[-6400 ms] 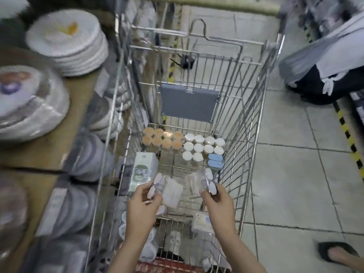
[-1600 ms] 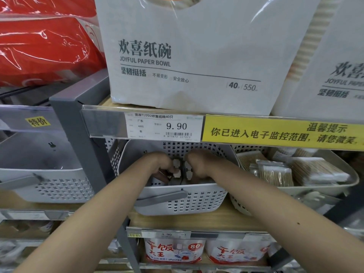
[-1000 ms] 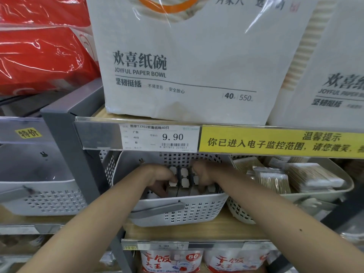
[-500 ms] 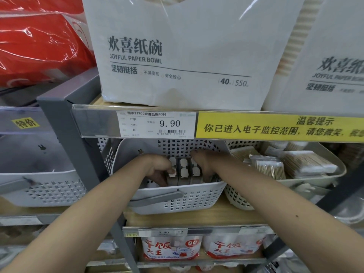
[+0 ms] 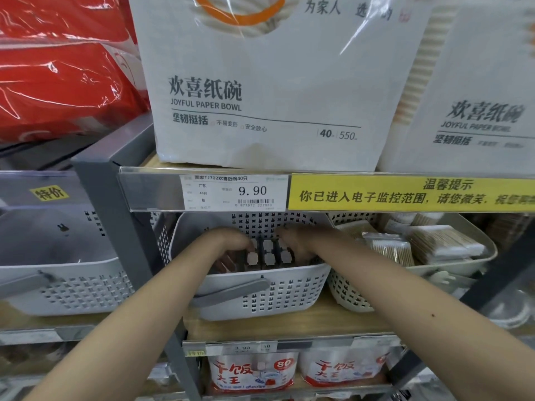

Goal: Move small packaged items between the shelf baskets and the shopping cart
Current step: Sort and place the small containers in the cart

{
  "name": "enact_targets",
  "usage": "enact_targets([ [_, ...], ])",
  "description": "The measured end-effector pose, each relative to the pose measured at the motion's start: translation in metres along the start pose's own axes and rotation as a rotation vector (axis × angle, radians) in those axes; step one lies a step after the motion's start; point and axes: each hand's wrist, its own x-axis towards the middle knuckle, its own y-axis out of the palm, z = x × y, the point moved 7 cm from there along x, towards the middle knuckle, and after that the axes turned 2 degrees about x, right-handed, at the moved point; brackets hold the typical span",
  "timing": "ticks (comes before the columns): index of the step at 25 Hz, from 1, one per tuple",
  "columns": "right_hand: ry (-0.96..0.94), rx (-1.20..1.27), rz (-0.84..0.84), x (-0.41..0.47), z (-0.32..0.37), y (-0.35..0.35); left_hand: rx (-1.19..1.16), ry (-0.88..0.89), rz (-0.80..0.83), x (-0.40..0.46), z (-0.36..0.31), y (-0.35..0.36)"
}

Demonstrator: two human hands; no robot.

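Note:
A white perforated basket [image 5: 260,296] with a grey handle stands on the wooden shelf, under the price rail. Inside it several small dark packs with white squares [image 5: 269,254] stand upright in a tight row. My left hand [image 5: 228,247] is at the left end of the row, thumb on the outer pack and fingers curled down beside it. My right hand [image 5: 295,244] grips the right end with curled fingers. Both forearms reach in over the basket's front rim. The shopping cart is out of sight.
A second white basket [image 5: 451,267] with packets of cotton swabs and toothpicks touches the first on the right. A grey-white basket [image 5: 66,287] stands left of the grey shelf post [image 5: 121,227]. Large paper bowl packs [image 5: 266,82] fill the shelf above, and red-labelled packs [image 5: 254,374] sit below.
The hands left the cart with the packs and reached into the shelf basket. The packs, held up between the hands before, now stand lower in a row. Little has moved in the last half second.

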Motion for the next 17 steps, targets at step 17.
enact_targets([
  [17, 0.197, 0.239, -0.981, -0.251, -0.027, 0.034, 0.461, 1.161, -0.624, -0.154, -0.063, 0.074],
])
